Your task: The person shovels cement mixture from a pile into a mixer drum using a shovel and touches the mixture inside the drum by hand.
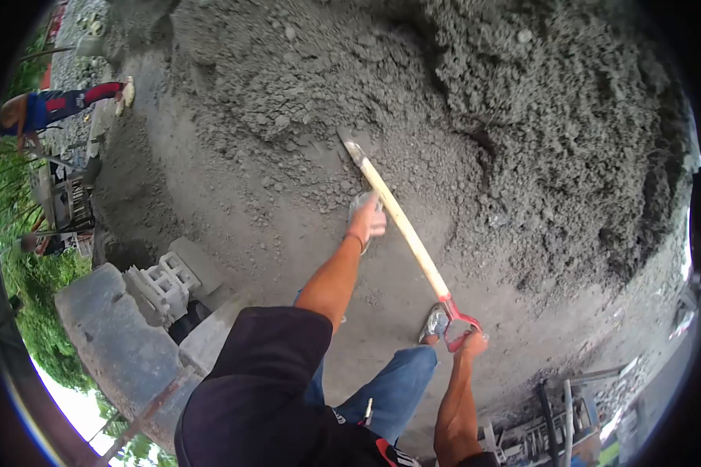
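A shovel with a pale wooden shaft [405,229] slants across the middle of the head view. Its metal end points into loose grey gravelly material [304,101], where the blade is largely hidden. My right hand [473,342] is closed around the red D-shaped handle [449,303] at the lower end. Beside the upper part of the shaft is my left hand [370,218], its fingers apart and not wrapped round the wood.
A tall grey heap [561,156] rises at the upper right. Another person [62,105] stands at the far left. Grey block-like metal parts [163,284] and a large worn metal piece [125,335] lie at the lower left. Machinery [537,436] shows at the lower right.
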`<state>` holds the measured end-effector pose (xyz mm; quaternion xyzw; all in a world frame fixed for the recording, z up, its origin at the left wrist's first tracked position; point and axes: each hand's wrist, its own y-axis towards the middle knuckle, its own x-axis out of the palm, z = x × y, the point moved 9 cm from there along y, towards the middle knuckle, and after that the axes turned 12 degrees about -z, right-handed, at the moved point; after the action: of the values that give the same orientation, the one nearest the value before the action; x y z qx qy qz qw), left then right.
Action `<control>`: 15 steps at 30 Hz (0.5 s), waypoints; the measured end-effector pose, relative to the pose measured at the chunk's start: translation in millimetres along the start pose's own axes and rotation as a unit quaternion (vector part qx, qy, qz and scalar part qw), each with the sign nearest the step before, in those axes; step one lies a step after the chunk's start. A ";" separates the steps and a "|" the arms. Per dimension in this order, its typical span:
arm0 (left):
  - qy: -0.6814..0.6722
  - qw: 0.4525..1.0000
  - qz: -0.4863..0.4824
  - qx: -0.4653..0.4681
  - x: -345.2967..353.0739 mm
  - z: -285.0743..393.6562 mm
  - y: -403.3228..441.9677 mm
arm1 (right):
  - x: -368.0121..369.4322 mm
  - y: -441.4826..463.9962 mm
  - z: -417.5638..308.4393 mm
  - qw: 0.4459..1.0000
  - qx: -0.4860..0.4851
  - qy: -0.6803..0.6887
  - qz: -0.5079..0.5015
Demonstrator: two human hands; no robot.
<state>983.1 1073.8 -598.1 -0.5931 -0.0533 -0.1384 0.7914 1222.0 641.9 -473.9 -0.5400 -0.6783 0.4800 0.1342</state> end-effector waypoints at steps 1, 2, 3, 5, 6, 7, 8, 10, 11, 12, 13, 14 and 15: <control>-0.025 0.999 0.000 0.041 -1.2 25.9 21.1 | -7.9 -1.6 7.5 0.997 0.056 -0.012 0.042; -0.090 0.992 0.005 0.091 -0.9 50.5 47.3 | -5.4 -16.3 -1.1 0.996 0.063 -0.021 0.052; -0.155 0.977 0.012 0.144 -3.3 67.9 67.4 | 0.8 -41.7 -16.2 0.997 0.046 -0.012 0.054; -0.132 0.982 0.049 0.123 -9.5 80.8 88.9 | 11.8 -59.3 -31.0 0.998 0.022 -0.001 0.059; -0.104 0.985 0.086 0.107 -12.2 78.2 83.2 | 10.0 -66.5 -36.0 0.999 0.010 -0.012 0.052; -0.104 0.985 0.081 0.110 -12.9 67.7 77.9 | 10.5 -69.8 -44.0 0.999 -0.007 -0.016 0.039; -0.110 0.985 0.065 0.113 -13.0 61.6 84.0 | 11.6 -64.5 -54.5 0.999 -0.024 -0.002 0.031; -0.115 0.984 0.126 0.052 -3.4 49.1 78.7 | -20.1 -68.2 -48.7 0.999 -0.016 0.009 0.030; -0.129 0.984 0.097 0.070 7.4 29.4 62.8 | -45.4 -71.1 -45.2 0.999 -0.022 0.005 0.036; -0.143 0.983 0.065 0.100 12.4 17.4 63.7 | -69.7 -74.5 -49.3 0.999 -0.027 0.006 0.037; -0.142 0.982 0.061 0.112 23.7 12.1 50.8 | -91.2 -78.0 -48.6 0.999 -0.023 0.002 0.034; -0.158 0.979 0.066 0.107 34.5 -13.2 27.3 | -117.7 -89.2 -43.4 0.999 -0.014 -0.002 0.034; -0.174 0.977 0.067 0.106 48.5 -33.7 4.1 | -141.3 -104.8 -48.7 0.999 -0.014 0.002 0.034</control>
<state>1027.9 1035.2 -599.5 -0.5234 -0.1648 0.0267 0.8356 1246.7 549.5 -318.4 -0.5657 -0.6657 0.4737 0.1115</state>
